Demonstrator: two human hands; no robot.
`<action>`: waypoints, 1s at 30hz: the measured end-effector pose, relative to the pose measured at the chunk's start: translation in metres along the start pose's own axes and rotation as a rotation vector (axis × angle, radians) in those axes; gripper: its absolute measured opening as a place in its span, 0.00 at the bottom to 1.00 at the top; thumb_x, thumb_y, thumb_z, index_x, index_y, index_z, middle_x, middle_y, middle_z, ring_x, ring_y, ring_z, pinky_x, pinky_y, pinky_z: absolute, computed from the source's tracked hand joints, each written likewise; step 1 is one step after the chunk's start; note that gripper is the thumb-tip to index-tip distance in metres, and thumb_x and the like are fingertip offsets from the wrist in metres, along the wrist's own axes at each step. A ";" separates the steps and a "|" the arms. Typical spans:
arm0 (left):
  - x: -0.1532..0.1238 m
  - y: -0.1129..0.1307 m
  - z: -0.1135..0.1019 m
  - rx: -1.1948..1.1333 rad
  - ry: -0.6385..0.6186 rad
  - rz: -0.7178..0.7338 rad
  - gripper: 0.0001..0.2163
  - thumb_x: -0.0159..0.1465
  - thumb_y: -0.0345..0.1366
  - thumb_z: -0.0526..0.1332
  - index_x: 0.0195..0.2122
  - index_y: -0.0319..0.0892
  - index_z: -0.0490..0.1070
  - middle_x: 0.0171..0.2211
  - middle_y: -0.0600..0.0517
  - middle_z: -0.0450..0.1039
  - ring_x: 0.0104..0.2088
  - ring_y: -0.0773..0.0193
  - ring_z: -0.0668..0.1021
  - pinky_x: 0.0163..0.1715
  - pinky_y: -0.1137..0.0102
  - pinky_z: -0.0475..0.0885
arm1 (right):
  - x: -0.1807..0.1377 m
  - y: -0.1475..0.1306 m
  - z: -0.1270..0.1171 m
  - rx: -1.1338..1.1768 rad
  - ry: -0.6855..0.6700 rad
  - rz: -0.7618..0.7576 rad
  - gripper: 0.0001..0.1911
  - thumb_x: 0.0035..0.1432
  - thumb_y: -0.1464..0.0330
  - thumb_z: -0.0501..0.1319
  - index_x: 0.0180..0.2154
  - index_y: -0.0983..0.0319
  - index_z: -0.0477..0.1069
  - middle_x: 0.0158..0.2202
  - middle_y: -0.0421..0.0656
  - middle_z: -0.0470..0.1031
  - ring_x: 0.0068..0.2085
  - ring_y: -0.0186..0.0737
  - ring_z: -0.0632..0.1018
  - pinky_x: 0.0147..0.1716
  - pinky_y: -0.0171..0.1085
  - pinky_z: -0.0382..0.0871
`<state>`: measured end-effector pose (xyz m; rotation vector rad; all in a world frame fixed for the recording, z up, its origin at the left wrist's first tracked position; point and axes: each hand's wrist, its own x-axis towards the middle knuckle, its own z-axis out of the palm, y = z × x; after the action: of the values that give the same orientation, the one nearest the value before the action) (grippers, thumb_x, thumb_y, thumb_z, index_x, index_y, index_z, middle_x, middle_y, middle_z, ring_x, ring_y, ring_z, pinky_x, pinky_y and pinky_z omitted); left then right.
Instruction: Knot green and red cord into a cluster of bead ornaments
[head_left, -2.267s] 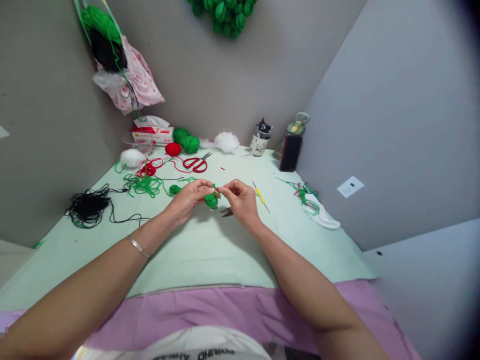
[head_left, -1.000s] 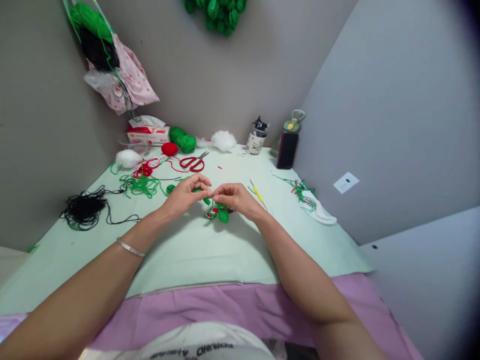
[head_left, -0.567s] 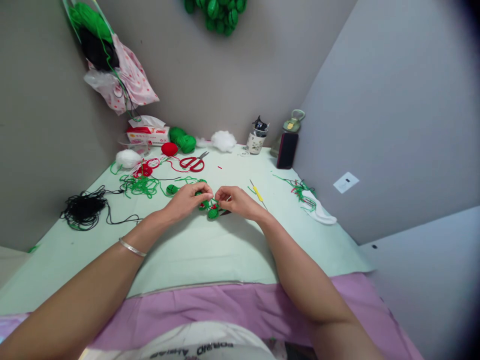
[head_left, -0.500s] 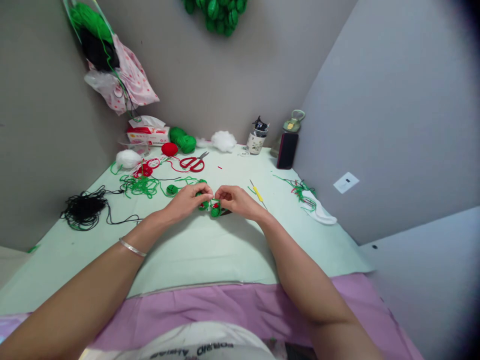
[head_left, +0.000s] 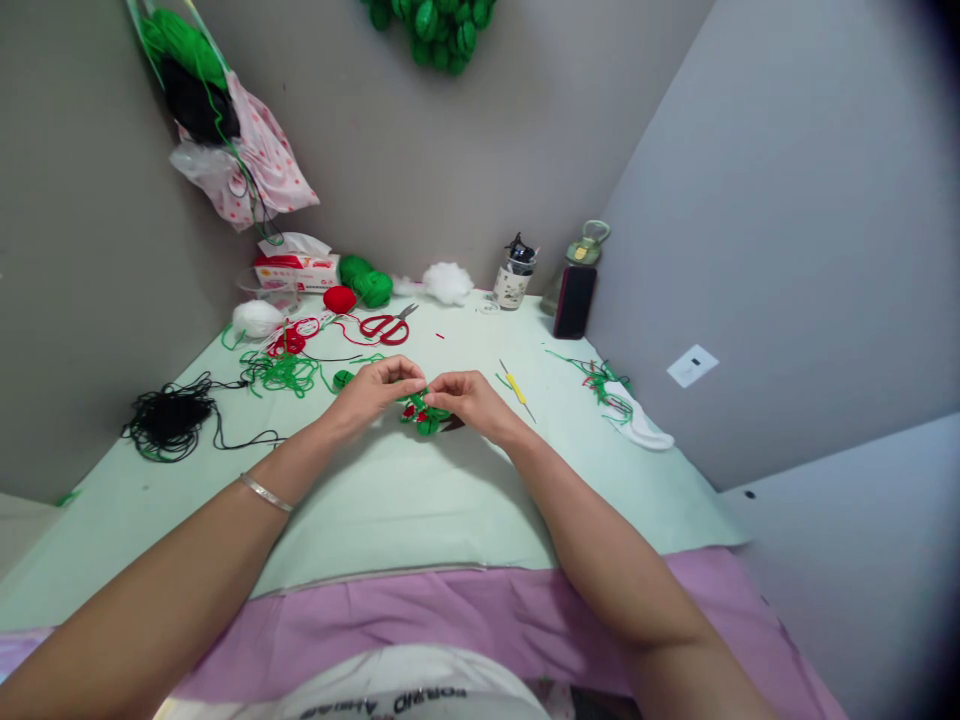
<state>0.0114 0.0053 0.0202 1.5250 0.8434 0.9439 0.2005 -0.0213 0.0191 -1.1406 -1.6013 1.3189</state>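
Note:
Small green crocheted pieces with red bits [head_left: 427,426] hang just below my fingertips, over the pale tabletop. My left hand [head_left: 379,388] pinches green yarn at their top between thumb and forefinger. Close against it, my right hand [head_left: 469,396] is also closed in a pinch on the green yarn. The fingers partly cover the pieces and the yarn itself. A small dark brown item [head_left: 454,424] shows under my right fingers; its kind is unclear. Left of my left hand lies a small green ball [head_left: 343,380].
A yellow-handled crochet hook [head_left: 516,388] lies right of my hands. Beyond them are red scissors [head_left: 385,328], white stuffing [head_left: 448,283] and a tissue box [head_left: 297,271]. Black yarn [head_left: 169,415] and green yarn [head_left: 281,372] lie left. A phone [head_left: 575,302] leans on a bottle [head_left: 589,243].
My hands have come closer together, their fingertips now nearly touching. The green pieces below have shifted and bunched together a little.

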 end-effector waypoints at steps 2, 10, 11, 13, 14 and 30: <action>0.000 -0.002 0.002 -0.051 0.014 -0.016 0.11 0.55 0.44 0.70 0.30 0.42 0.75 0.29 0.53 0.72 0.31 0.65 0.73 0.35 0.69 0.66 | 0.000 -0.001 0.002 0.005 0.061 -0.020 0.15 0.48 0.59 0.67 0.29 0.65 0.73 0.21 0.35 0.67 0.23 0.28 0.64 0.24 0.31 0.56; -0.001 -0.003 0.004 -0.223 -0.020 -0.136 0.12 0.53 0.44 0.72 0.29 0.40 0.75 0.30 0.52 0.73 0.33 0.64 0.74 0.38 0.68 0.68 | -0.002 -0.008 0.001 -0.080 0.100 -0.097 0.14 0.52 0.60 0.66 0.33 0.65 0.75 0.26 0.38 0.71 0.27 0.31 0.68 0.29 0.33 0.63; -0.001 -0.002 0.003 -0.213 -0.031 -0.136 0.12 0.53 0.44 0.71 0.29 0.40 0.76 0.29 0.52 0.73 0.32 0.64 0.74 0.37 0.68 0.68 | -0.003 -0.011 -0.001 -0.098 0.085 -0.128 0.14 0.53 0.60 0.65 0.36 0.64 0.76 0.28 0.39 0.73 0.29 0.32 0.70 0.31 0.33 0.64; 0.000 0.000 0.000 -0.167 -0.041 -0.131 0.12 0.53 0.44 0.71 0.28 0.40 0.76 0.29 0.52 0.74 0.31 0.64 0.74 0.36 0.68 0.68 | -0.005 -0.015 -0.003 -0.117 0.056 -0.167 0.15 0.57 0.60 0.63 0.42 0.63 0.77 0.32 0.41 0.76 0.32 0.34 0.72 0.34 0.34 0.66; 0.000 0.000 -0.002 -0.135 -0.044 -0.126 0.12 0.53 0.44 0.71 0.28 0.41 0.76 0.28 0.52 0.74 0.31 0.63 0.74 0.35 0.68 0.68 | -0.006 -0.017 -0.004 -0.126 0.049 -0.178 0.16 0.58 0.60 0.62 0.45 0.61 0.77 0.35 0.42 0.76 0.33 0.35 0.72 0.35 0.35 0.67; -0.006 0.011 0.000 -0.086 -0.274 -0.137 0.10 0.55 0.42 0.69 0.26 0.43 0.73 0.26 0.51 0.72 0.29 0.61 0.73 0.30 0.68 0.66 | 0.000 -0.014 -0.009 0.065 0.240 -0.232 0.12 0.53 0.59 0.66 0.32 0.61 0.74 0.31 0.39 0.72 0.33 0.34 0.72 0.40 0.36 0.68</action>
<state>0.0096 -0.0016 0.0301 1.4626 0.6912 0.6454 0.2063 -0.0200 0.0348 -0.9991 -1.4547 1.0357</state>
